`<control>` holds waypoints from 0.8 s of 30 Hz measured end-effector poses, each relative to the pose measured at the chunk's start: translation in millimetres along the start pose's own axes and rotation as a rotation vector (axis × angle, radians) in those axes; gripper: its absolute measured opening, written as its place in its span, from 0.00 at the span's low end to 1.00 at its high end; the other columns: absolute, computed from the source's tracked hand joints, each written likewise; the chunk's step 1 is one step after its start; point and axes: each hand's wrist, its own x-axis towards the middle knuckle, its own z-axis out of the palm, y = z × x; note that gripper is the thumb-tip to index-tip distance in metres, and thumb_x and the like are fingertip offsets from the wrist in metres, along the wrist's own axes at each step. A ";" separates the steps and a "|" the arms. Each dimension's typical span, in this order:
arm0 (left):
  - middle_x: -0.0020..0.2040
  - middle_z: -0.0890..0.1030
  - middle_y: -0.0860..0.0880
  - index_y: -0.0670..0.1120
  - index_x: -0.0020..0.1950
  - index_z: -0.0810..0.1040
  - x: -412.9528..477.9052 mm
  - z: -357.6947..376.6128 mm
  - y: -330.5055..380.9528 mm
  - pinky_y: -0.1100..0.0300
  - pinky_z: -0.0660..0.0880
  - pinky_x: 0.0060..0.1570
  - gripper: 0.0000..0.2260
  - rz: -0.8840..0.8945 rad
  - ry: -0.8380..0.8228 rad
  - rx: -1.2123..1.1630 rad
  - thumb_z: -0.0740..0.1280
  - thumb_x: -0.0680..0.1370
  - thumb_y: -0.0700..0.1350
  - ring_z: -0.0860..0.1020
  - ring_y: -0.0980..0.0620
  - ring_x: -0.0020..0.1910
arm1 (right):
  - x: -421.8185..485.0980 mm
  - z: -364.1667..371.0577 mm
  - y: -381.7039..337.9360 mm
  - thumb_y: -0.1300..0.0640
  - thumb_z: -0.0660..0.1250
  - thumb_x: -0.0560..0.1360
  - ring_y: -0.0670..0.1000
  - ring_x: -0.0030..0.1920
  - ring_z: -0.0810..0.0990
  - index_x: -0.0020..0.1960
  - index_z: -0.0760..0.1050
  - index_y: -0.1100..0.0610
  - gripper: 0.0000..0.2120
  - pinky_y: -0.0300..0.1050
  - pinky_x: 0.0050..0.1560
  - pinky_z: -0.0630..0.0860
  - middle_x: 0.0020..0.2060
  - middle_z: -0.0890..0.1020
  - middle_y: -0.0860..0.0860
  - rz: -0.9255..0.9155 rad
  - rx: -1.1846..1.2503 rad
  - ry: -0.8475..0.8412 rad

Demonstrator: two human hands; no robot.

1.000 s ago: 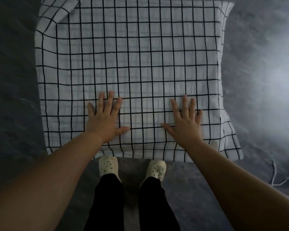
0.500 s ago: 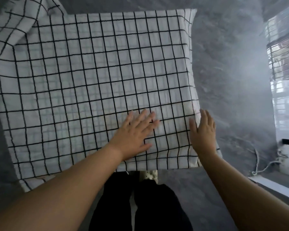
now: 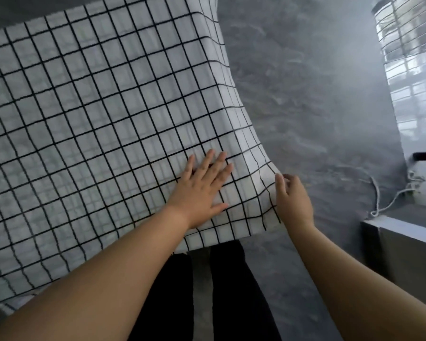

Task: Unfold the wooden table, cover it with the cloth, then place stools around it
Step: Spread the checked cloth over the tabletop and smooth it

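The cloth lies over the counter and hides it entirely, so I judge the unfolding done and the covering nearly so. My left hand presses flat on it, fingers straight and spread, near the counter's near right corner. My right hand is against the drape at the right edge, fingers loosely bent; whether it pinches the hem I cannot tell. That corner needs tidying, I think. No stools are in view; placing them remains.
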 end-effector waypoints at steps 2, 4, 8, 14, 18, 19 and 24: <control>0.72 0.25 0.47 0.48 0.73 0.27 -0.9 3.2 0.5 0.41 0.34 0.70 0.36 -0.007 0.007 0.011 0.41 0.76 0.66 0.26 0.45 0.71 | -0.1 -5.1 7.3 0.38 0.51 0.78 0.54 0.57 0.77 0.65 0.71 0.57 0.27 0.45 0.46 0.69 0.58 0.79 0.53 0.024 -0.006 -0.039; 0.74 0.29 0.46 0.48 0.75 0.31 -1.1 6.2 -1.7 0.41 0.36 0.70 0.36 -0.005 0.050 0.022 0.39 0.75 0.67 0.29 0.45 0.73 | 1.9 -7.4 11.8 0.37 0.51 0.78 0.54 0.53 0.77 0.61 0.73 0.57 0.27 0.45 0.43 0.67 0.52 0.80 0.53 0.030 -0.014 -0.072; 0.78 0.39 0.46 0.47 0.78 0.40 0.7 10.4 -2.3 0.40 0.41 0.71 0.38 0.007 0.060 0.038 0.45 0.75 0.67 0.37 0.44 0.75 | 8.8 -6.8 21.6 0.39 0.55 0.78 0.51 0.45 0.74 0.51 0.75 0.59 0.24 0.46 0.41 0.66 0.41 0.76 0.50 0.076 0.138 -0.174; 0.78 0.42 0.45 0.47 0.78 0.43 0.6 10.7 -1.1 0.41 0.42 0.71 0.38 0.005 0.094 0.021 0.48 0.75 0.67 0.40 0.45 0.76 | 10.5 -13.1 31.8 0.44 0.67 0.74 0.43 0.33 0.77 0.39 0.77 0.54 0.14 0.32 0.29 0.68 0.31 0.79 0.45 -0.024 0.252 -0.211; 0.78 0.43 0.46 0.48 0.78 0.43 0.5 10.5 -1.7 0.41 0.42 0.71 0.38 0.003 0.107 0.009 0.50 0.75 0.67 0.41 0.45 0.76 | 10.0 -16.1 37.7 0.48 0.71 0.72 0.45 0.31 0.76 0.39 0.79 0.60 0.15 0.37 0.30 0.69 0.31 0.80 0.49 -0.076 0.313 -0.161; 0.78 0.43 0.46 0.48 0.78 0.43 0.6 10.0 -1.6 0.41 0.42 0.71 0.38 0.004 0.110 0.015 0.50 0.75 0.67 0.42 0.45 0.76 | 9.8 -17.3 39.8 0.48 0.71 0.72 0.46 0.31 0.75 0.39 0.79 0.62 0.16 0.39 0.31 0.69 0.31 0.80 0.51 -0.068 0.347 -0.158; 0.78 0.44 0.45 0.47 0.78 0.45 4.5 7.8 0.0 0.41 0.43 0.71 0.37 0.027 0.124 0.053 0.48 0.76 0.67 0.43 0.45 0.76 | 8.5 -26.4 45.5 0.48 0.72 0.71 0.49 0.33 0.74 0.41 0.77 0.67 0.20 0.44 0.34 0.71 0.35 0.80 0.63 -0.064 0.455 -0.150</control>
